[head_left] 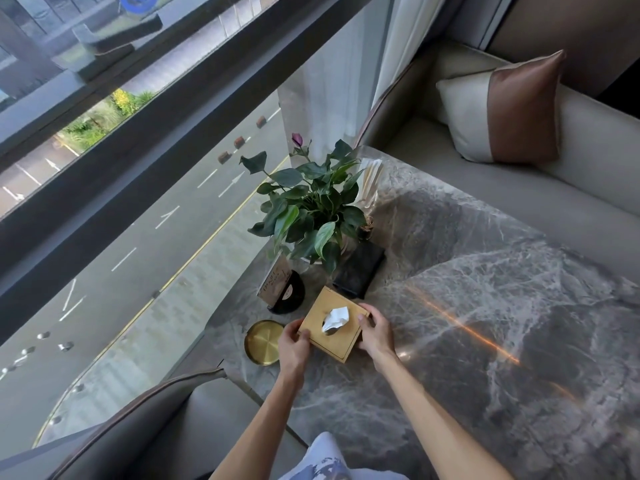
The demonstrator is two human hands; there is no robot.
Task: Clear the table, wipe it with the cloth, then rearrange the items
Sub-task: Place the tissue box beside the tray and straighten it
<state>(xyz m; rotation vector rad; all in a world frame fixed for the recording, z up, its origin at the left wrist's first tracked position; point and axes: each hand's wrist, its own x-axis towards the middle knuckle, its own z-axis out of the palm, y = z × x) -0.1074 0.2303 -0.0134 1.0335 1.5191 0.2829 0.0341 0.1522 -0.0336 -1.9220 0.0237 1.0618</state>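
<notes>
A gold tissue box [341, 336] with a white tissue sticking out of its top rests on the grey marble table [485, 306]. My left hand [293, 348] grips its left side and my right hand [375, 334] grips its right side. A round gold tray [261, 342] lies just left of the box. Behind the box stand a black box [358, 273], a potted green plant [311, 209] and a small sign on a black stand [282, 285]. No cloth is visible.
A clear holder with pale sticks [370, 181] stands behind the plant. A grey sofa with a brown and white cushion [502, 112] runs along the table's far side. A grey chair [156, 427] is at the near left. A large window fills the left.
</notes>
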